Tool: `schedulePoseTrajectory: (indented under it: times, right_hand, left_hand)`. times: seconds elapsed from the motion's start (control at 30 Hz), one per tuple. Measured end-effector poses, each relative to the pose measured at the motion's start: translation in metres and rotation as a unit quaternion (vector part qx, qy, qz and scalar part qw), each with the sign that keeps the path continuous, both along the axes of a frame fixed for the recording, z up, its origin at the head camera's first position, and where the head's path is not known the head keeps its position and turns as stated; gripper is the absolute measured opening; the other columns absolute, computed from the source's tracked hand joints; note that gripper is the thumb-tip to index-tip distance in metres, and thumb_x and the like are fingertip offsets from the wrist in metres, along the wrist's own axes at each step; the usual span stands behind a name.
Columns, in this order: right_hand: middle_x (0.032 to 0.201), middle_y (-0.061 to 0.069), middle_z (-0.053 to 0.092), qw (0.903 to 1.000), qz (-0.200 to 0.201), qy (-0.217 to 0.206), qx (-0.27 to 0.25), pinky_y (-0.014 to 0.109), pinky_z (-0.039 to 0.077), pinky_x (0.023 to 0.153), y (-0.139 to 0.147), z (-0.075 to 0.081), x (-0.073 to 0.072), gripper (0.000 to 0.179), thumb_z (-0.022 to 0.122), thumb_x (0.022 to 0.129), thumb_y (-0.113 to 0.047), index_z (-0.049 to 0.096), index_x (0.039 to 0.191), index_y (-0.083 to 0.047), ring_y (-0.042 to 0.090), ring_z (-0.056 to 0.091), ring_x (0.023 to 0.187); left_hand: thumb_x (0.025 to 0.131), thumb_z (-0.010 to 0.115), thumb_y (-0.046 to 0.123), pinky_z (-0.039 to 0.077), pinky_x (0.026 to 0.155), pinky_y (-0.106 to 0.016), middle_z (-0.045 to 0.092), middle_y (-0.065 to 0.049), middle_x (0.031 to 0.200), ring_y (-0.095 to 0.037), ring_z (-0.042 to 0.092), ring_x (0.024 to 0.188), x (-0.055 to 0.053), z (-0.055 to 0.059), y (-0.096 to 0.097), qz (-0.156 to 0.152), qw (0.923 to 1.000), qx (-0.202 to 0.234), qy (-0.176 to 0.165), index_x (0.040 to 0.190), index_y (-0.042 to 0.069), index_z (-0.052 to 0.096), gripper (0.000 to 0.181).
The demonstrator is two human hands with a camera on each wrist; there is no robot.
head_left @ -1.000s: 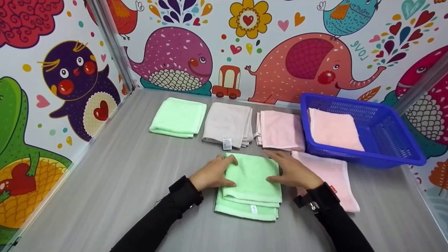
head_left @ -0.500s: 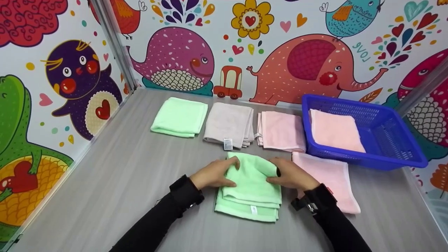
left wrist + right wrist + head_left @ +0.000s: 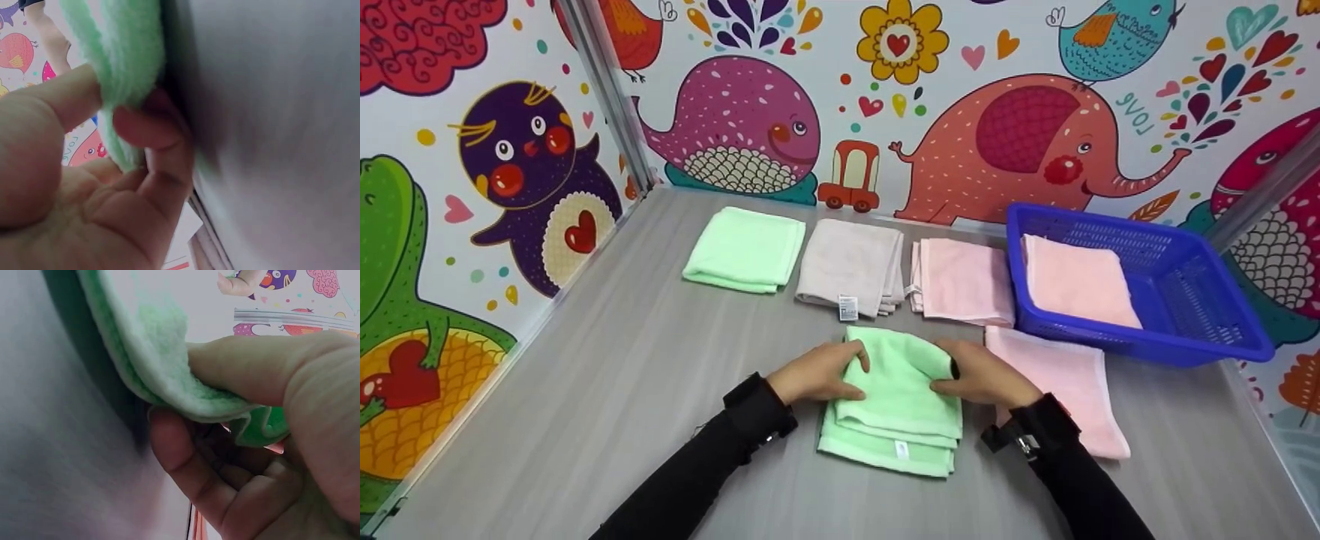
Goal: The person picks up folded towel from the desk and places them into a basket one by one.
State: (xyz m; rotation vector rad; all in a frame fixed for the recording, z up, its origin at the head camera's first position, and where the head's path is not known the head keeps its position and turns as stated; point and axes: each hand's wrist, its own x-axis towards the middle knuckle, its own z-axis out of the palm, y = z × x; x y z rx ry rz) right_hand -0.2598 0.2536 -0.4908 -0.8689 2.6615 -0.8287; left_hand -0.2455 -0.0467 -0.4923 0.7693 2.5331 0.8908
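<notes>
A folded green towel lies on the table in front of the person, its layers slightly offset and a small white tag showing near the front edge. On its left side the left hand pinches the edge; in the left wrist view the thumb is above the green cloth and curled fingers are beneath. The right hand grips the opposite edge, where the far corner bulges upward. In the right wrist view, the thumb presses on top of the towel with fingers curled under it.
Along the back lie a folded light green towel, a grey towel with a label and a pink towel. A blue basket at right holds a peach towel. Another pink towel lies before it, partly behind the right hand.
The right hand's fingers have closed on the green towel's right edge, and its far right corner has lifted and curled. The left hand has stayed nearly in place.
</notes>
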Motion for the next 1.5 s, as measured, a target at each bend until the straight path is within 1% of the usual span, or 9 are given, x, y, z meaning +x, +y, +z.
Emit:
schedulePoseTrajectory:
  times: [0.23,0.5,0.6,0.73,0.83,0.97,1.17,1.37,1.5]
  right_hand:
    - [0.113,-0.004,0.072,0.9986,0.015,0.028,-0.042,0.038,0.054,0.096,0.007,0.017,-0.001,0.045,0.082,0.088,-0.013,0.067,0.13,-0.015,0.013,0.065,0.104]
    - [0.101,0.0,0.071,0.985,-0.056,0.074,-0.145,0.023,0.052,0.079,0.018,0.051,0.004,0.035,0.083,0.088,-0.012,0.069,0.119,-0.01,0.011,0.063,0.088]
    - [0.107,0.005,0.072,0.9749,-0.092,0.085,-0.184,0.019,0.052,0.079,0.019,0.056,0.006,0.04,0.083,0.088,-0.009,0.067,0.125,-0.006,0.009,0.064,0.09]
    - [0.12,0.01,0.068,0.9617,-0.114,0.083,-0.235,0.018,0.054,0.083,0.019,0.058,0.006,0.05,0.077,0.091,-0.003,0.056,0.136,-0.003,0.011,0.064,0.1]
    - [0.136,0.013,0.058,0.9523,-0.107,0.083,-0.274,0.022,0.057,0.087,0.019,0.058,0.006,0.064,0.07,0.094,0.005,0.042,0.151,-0.006,0.015,0.064,0.109]
    - [0.145,0.019,0.052,0.9375,-0.105,0.116,-0.311,0.023,0.059,0.086,0.021,0.06,0.005,0.073,0.065,0.095,0.009,0.032,0.157,-0.01,0.015,0.068,0.109]
    - [0.122,0.008,0.059,0.898,-0.152,0.204,-0.359,0.017,0.057,0.06,0.034,0.065,-0.001,0.036,0.061,0.096,0.01,0.044,0.127,0.008,0.004,0.072,0.082]
    - [0.096,-0.011,0.059,0.8461,-0.252,0.307,-0.356,0.013,0.033,0.051,0.05,0.081,-0.001,0.022,0.05,0.083,0.025,0.066,0.091,0.012,0.001,0.048,0.069]
    - [0.1,-0.014,0.063,0.8381,-0.312,0.294,-0.338,0.016,0.026,0.05,0.066,0.09,-0.002,0.026,0.053,0.093,0.017,0.075,0.101,0.007,0.005,0.043,0.069]
  left_hand:
    - [0.091,0.081,0.016,0.045,0.084,-0.036,0.067,-0.012,0.109,-0.018,0.049,0.087,0.004,0.009,0.001,0.004,0.9995,0.01,0.03,0.122,0.011,0.06,0.038]
    - [0.095,0.075,0.012,0.044,0.077,-0.034,0.069,-0.011,0.108,-0.018,0.051,0.082,0.005,0.034,-0.001,0.027,0.9874,0.111,0.109,0.127,0.01,0.059,0.036]
    - [0.097,0.071,0.009,0.051,0.09,-0.036,0.068,-0.011,0.123,-0.021,0.063,0.102,0.004,0.039,0.0,0.017,0.9797,0.142,0.141,0.129,0.008,0.057,0.035]
    - [0.102,0.063,0.005,0.049,0.109,-0.04,0.063,-0.011,0.135,-0.023,0.059,0.132,0.001,0.042,0.007,0.011,0.9731,0.161,0.165,0.133,0.006,0.054,0.032]
    - [0.104,0.058,0.003,0.047,0.111,-0.038,0.06,-0.012,0.135,-0.023,0.057,0.132,-0.001,0.044,0.015,0.016,0.97,0.163,0.18,0.135,0.006,0.052,0.031]
    - [0.105,0.055,0.002,0.051,0.103,-0.037,0.059,-0.012,0.125,-0.023,0.06,0.117,-0.005,0.046,0.027,0.028,0.9641,0.166,0.205,0.13,0.006,0.056,0.025]
    - [0.106,0.056,0.006,0.051,0.091,-0.031,0.055,-0.013,0.109,-0.022,0.058,0.099,-0.015,0.052,0.052,0.038,0.9511,0.194,0.237,0.112,0.009,0.069,0.016]
    - [0.106,0.053,0.002,0.051,0.097,-0.026,0.054,-0.02,0.132,-0.024,0.057,0.112,-0.024,0.061,0.09,0.008,0.9455,0.219,0.241,0.134,0.007,0.069,0.033]
    - [0.106,0.055,0.005,0.051,0.098,-0.02,0.054,-0.02,0.14,-0.022,0.059,0.115,-0.027,0.065,0.112,0.003,0.9425,0.221,0.251,0.141,0.006,0.064,0.036]
